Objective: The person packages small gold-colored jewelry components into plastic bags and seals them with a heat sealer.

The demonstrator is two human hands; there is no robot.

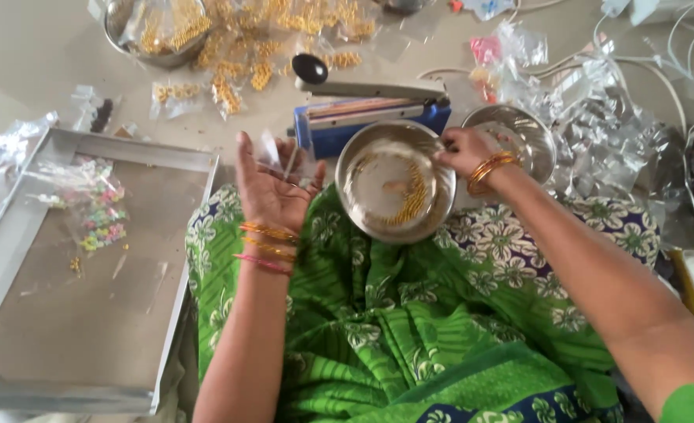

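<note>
My left hand (272,184) is raised palm-up over my lap, and a small clear plastic pouch (284,157) rests against its fingers. My right hand (463,149) reaches to the far rim of a steel bowl (360,205) that sits on my knee, fingers pinched together; what they pinch is too small to tell. A few small golden beads (413,197) lie inside that bowl. Bangles ring both wrists. My lap is covered by green patterned cloth (409,313).
A blue heat sealer (362,113) stands just beyond the bowl. A second steel bowl (536,135) sits to the right among crumpled clear bags (605,133). Filled bead packets (237,55) and another bowl (123,35) lie farther back. A grey metal tray (88,313) with colourful bead packets (100,215) lies left.
</note>
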